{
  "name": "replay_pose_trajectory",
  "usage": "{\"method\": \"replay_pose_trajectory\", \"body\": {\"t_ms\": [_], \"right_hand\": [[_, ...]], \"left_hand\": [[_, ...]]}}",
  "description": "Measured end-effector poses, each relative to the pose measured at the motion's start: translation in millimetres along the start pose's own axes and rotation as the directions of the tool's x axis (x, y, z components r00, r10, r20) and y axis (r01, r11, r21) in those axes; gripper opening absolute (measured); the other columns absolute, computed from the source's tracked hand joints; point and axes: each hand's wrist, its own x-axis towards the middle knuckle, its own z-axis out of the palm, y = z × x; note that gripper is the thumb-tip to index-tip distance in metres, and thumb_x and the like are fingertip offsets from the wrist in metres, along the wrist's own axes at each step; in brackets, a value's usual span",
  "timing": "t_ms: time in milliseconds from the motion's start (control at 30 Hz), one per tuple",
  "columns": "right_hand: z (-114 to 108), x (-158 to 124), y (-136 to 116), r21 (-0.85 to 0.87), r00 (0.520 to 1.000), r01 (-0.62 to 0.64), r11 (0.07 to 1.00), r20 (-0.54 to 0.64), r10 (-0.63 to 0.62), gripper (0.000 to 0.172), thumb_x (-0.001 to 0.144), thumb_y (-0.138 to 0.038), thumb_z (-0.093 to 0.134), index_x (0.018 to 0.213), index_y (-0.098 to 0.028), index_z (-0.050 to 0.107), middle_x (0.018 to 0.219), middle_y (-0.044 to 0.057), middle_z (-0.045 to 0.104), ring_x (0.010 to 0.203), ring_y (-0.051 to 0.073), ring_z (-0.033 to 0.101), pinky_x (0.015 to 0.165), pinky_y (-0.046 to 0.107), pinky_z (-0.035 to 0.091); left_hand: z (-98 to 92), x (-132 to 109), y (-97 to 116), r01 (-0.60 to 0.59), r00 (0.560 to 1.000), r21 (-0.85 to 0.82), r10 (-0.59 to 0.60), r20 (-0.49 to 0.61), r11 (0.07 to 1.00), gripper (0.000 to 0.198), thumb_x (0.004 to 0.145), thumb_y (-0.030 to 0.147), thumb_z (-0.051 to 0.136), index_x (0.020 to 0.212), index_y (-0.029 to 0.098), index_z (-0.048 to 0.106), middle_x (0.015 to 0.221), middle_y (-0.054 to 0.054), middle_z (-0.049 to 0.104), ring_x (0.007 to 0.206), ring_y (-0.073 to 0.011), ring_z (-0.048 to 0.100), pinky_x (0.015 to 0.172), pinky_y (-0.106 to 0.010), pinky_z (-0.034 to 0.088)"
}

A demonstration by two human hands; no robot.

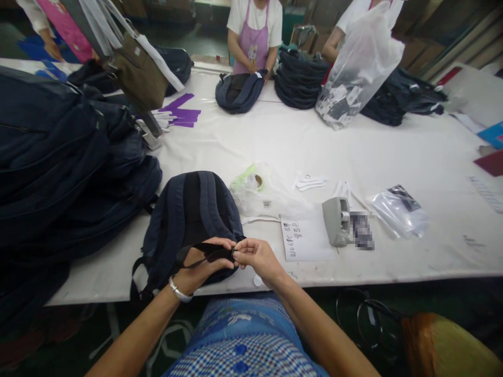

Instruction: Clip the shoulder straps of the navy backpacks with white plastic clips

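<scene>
A dark navy backpack [190, 209] lies on the table right before me, its padded shoulder straps facing up. Over its near end, my left hand [204, 267] is closed around a black webbing strap [212, 251]. The fingertips of my right hand [255, 256] pinch the end of that strap, touching the left fingers. Whether a buckle or other small part sits between the fingertips is hidden.
Navy backpacks [58, 173] are heaped at the left. To the right are a tape dispenser [336, 222], a handwritten sheet [304, 238] and clear plastic bags [398, 209]. Purple strips [181, 112] lie farther back. Across the table, a person in a purple apron [253, 44] handles another backpack [239, 93].
</scene>
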Motion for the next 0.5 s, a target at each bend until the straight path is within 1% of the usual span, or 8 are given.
{"method": "replay_pose_trajectory", "body": {"t_ms": [33, 67, 133, 200, 267, 367, 433, 500], "right_hand": [[0, -1, 0, 0.008, 1.0, -0.01, 1.0, 0.001, 0.01, 0.024, 0.063, -0.031, 0.074, 0.076, -0.014, 0.063, 0.06, 0.0, 0.065, 0.05, 0.01, 0.057, 0.05, 0.022, 0.046], [1, -1, 1, -0.003, 1.0, 0.004, 1.0, -0.025, -0.004, 0.024, 0.064, -0.032, 0.074, 0.076, -0.014, 0.063, 0.06, 0.0, 0.065, 0.05, 0.01, 0.057, 0.051, 0.023, 0.046], [4, -3, 2, -0.072, 0.989, 0.077, 0.994, -0.123, -0.086, 0.022, 0.067, -0.032, 0.073, 0.077, -0.015, 0.064, 0.061, 0.0, 0.065, 0.053, 0.011, 0.059, 0.054, 0.023, 0.048], [8, -5, 4, -0.149, 0.958, 0.162, 0.976, -0.214, -0.192, 0.019, 0.07, -0.031, 0.071, 0.08, -0.016, 0.064, 0.066, 0.001, 0.066, 0.06, 0.012, 0.061, 0.058, 0.024, 0.05], [12, -5, 6, -0.177, 0.933, 0.205, 0.962, -0.261, -0.247, 0.018, 0.071, -0.03, 0.07, 0.081, -0.016, 0.064, 0.072, 0.002, 0.067, 0.065, 0.013, 0.062, 0.061, 0.023, 0.05], [13, -4, 9, -0.126, 0.938, 0.189, 0.974, -0.269, -0.217, 0.019, 0.072, -0.03, 0.071, 0.081, -0.016, 0.063, 0.073, 0.001, 0.066, 0.065, 0.011, 0.061, 0.06, 0.022, 0.049], [14, -3, 11, -0.054, 0.955, 0.149, 0.987, -0.253, -0.157, 0.019, 0.072, -0.031, 0.071, 0.081, -0.017, 0.061, 0.069, 0.0, 0.064, 0.06, 0.01, 0.059, 0.058, 0.021, 0.048], [14, -3, 11, 0.018, 0.965, 0.11, 0.994, -0.24, -0.103, 0.02, 0.072, -0.031, 0.071, 0.08, -0.017, 0.06, 0.064, -0.002, 0.062, 0.056, 0.009, 0.057, 0.056, 0.021, 0.047]], "left_hand": [[0.3, 0, 2, 0.0, 1.0, 0.007, 0.0, 0.001, 1.0, 0.031, 0.061, 0.026, 0.079, 0.088, 0.021, 0.065, 0.102, -0.005, 0.069, 0.098, -0.023, 0.063, 0.091, -0.036, 0.048], [1.2, 1, 4, 0.002, 1.0, 0.014, -0.002, -0.008, 1.0, 0.032, 0.061, 0.027, 0.079, 0.088, 0.02, 0.065, 0.1, -0.004, 0.069, 0.096, -0.0225, 0.063, 0.091, -0.036, 0.049], [4.9, 1, 5, -0.004, 0.998, 0.013, 0.005, -0.068, 1.0, 0.033, 0.06, 0.027, 0.08, 0.088, 0.02, 0.064, 0.096, -0.004, 0.069, 0.093, -0.0216, 0.063, 0.089, -0.035, 0.049], [10.6, 1, 3, -0.027, 0.989, -0.001, 0.026, -0.148, 1.0, 0.033, 0.06, 0.028, 0.08, 0.087, 0.019, 0.063, 0.095, -0.004, 0.068, 0.093, -0.0211, 0.063, 0.09, -0.035, 0.048], [16.6, 0, -1, -0.063, 0.974, -0.022, 0.056, -0.217, 0.998, 0.03, 0.062, 0.028, 0.078, 0.086, 0.018, 0.062, 0.096, -0.004, 0.067, 0.094, -0.0209, 0.062, 0.091, -0.036, 0.047], [20.8, -2, -7, -0.085, 0.961, -0.028, 0.074, -0.265, 0.996, 0.029, 0.064, 0.028, 0.077, 0.086, 0.018, 0.062, 0.097, -0.004, 0.068, 0.096, -0.0208, 0.062, 0.094, -0.036, 0.045], [19.1, -3, -9, -0.076, 0.969, -0.038, 0.065, -0.237, 0.996, 0.029, 0.066, 0.028, 0.076, 0.09, 0.019, 0.064, 0.1, -0.004, 0.068, 0.099, -0.0208, 0.061, 0.096, -0.036, 0.044], [15.2, -5, -11, -0.054, 0.984, -0.091, 0.037, -0.176, 0.994, 0.032, 0.068, 0.028, 0.074, 0.097, 0.019, 0.065, 0.106, -0.005, 0.068, 0.104, -0.0214, 0.06, 0.098, -0.037, 0.043]]}}
